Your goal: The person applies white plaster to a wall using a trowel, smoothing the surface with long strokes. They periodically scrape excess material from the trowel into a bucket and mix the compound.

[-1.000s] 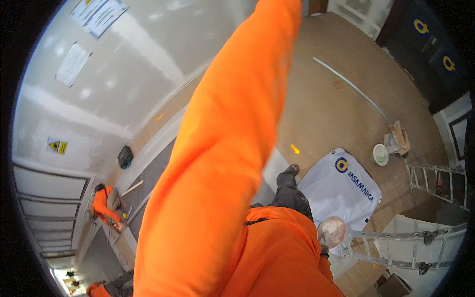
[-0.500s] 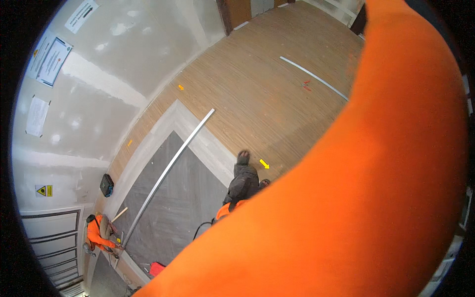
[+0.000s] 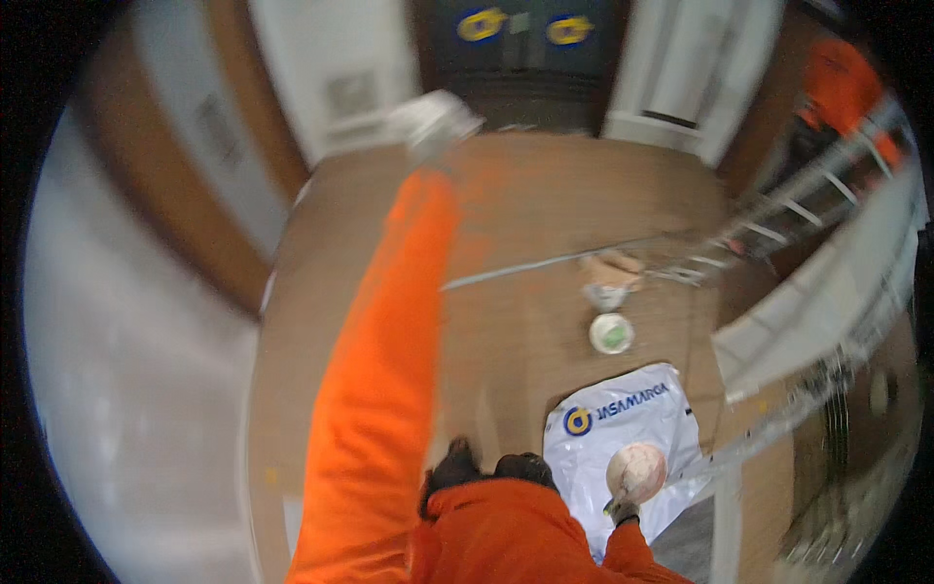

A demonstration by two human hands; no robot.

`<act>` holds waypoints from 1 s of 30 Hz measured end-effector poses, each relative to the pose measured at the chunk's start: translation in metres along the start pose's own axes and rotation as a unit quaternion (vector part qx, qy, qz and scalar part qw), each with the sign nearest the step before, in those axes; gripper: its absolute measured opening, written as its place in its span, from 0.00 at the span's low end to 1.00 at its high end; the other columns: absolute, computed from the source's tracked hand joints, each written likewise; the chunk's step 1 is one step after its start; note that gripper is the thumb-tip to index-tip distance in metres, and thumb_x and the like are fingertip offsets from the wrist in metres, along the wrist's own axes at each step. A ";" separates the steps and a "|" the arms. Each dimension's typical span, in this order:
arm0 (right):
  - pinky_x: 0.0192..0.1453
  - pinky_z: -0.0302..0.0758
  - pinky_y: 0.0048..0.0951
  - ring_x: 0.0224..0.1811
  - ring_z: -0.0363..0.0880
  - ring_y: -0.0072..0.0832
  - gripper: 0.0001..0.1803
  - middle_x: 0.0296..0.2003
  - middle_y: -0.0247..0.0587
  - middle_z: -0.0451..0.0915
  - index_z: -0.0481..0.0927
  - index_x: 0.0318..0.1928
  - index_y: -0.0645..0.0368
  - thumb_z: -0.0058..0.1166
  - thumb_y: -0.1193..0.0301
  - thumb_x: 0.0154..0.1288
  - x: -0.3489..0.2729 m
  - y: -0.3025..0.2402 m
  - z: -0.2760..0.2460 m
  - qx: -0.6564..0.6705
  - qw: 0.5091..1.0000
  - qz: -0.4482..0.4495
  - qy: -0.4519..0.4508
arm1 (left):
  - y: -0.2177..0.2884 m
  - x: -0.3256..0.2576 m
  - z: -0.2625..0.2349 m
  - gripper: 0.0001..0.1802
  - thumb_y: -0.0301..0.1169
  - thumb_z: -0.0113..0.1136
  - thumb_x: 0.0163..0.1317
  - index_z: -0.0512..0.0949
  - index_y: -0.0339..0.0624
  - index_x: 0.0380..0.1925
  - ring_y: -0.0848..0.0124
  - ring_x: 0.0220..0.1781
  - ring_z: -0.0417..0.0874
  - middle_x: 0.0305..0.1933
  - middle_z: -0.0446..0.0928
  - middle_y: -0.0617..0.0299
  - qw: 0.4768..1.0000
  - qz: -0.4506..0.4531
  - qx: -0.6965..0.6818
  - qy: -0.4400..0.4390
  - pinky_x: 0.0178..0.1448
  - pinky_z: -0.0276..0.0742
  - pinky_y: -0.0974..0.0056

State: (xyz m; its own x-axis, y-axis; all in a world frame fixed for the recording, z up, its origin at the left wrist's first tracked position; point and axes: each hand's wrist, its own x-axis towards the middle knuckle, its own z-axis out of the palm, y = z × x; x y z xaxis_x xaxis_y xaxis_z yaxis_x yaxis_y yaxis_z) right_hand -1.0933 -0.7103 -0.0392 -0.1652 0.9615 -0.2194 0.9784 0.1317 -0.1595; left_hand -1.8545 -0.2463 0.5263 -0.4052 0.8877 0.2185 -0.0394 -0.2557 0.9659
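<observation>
My left arm, in an orange sleeve, stretches far forward over the wood-look floor. At its end my left hand (image 3: 441,146) is smeared by motion; a pale shape there could be a glove or something held. Low on the right, my right hand (image 3: 626,511), in what looks like a grey glove, grips the near edge of a round, pinkish container (image 3: 637,469). A small greenish bit shows beside the fingers. Beneath the container a white printed plastic sheet (image 3: 574,477) lies spread on the floor by my feet.
Beyond the sheet stand a white bucket (image 3: 595,332) with something green inside and a crumpled brown-and-white bag (image 3: 615,271). A long thin strip (image 3: 516,269) lies across the floor. At the right, a ladder (image 3: 765,233) leans near a person in orange (image 3: 842,78).
My view has swung from the grey floor panel and a crouching co-worker to the dark doors. The orange sleeve that filled the right side is gone from there; both my hands now show.
</observation>
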 end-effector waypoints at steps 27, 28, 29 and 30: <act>0.35 0.78 0.39 0.30 0.84 0.35 0.13 0.31 0.41 0.86 0.87 0.41 0.51 0.50 0.61 0.73 0.354 -0.020 -0.158 0.407 0.792 0.452 0.051 | -0.470 0.038 0.124 0.11 0.40 0.58 0.72 0.76 0.50 0.49 0.69 0.32 0.79 0.36 0.78 0.66 0.857 -0.466 0.012 -0.221 0.38 0.81 0.58; 0.35 0.78 0.39 0.30 0.84 0.35 0.13 0.31 0.41 0.87 0.87 0.41 0.51 0.51 0.61 0.72 0.379 -0.019 -0.171 0.419 0.786 0.450 0.064 | -0.478 0.052 0.126 0.11 0.40 0.58 0.73 0.76 0.50 0.49 0.69 0.32 0.79 0.36 0.78 0.66 0.849 -0.476 0.021 -0.229 0.38 0.80 0.59; 0.35 0.78 0.39 0.29 0.84 0.35 0.13 0.31 0.41 0.87 0.86 0.41 0.51 0.51 0.61 0.72 0.402 -0.019 -0.183 0.427 0.781 0.449 0.074 | -0.486 0.065 0.129 0.11 0.40 0.58 0.73 0.76 0.50 0.49 0.69 0.32 0.79 0.36 0.78 0.66 0.842 -0.487 0.026 -0.233 0.38 0.80 0.59; 0.35 0.78 0.39 0.29 0.84 0.35 0.13 0.31 0.41 0.87 0.86 0.41 0.52 0.51 0.61 0.72 0.421 -0.020 -0.190 0.434 0.775 0.452 0.082 | -0.496 0.079 0.136 0.11 0.39 0.58 0.73 0.76 0.50 0.49 0.69 0.32 0.79 0.36 0.79 0.65 0.833 -0.498 0.030 -0.241 0.38 0.80 0.59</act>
State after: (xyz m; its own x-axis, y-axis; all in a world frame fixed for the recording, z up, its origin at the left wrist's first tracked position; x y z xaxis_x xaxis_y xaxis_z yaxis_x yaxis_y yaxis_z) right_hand -1.1585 -0.2620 0.0548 0.6262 0.5938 -0.5052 0.2215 -0.7568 -0.6150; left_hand -1.7426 0.0026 0.0831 0.2152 0.7029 -0.6779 -0.0849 0.7051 0.7040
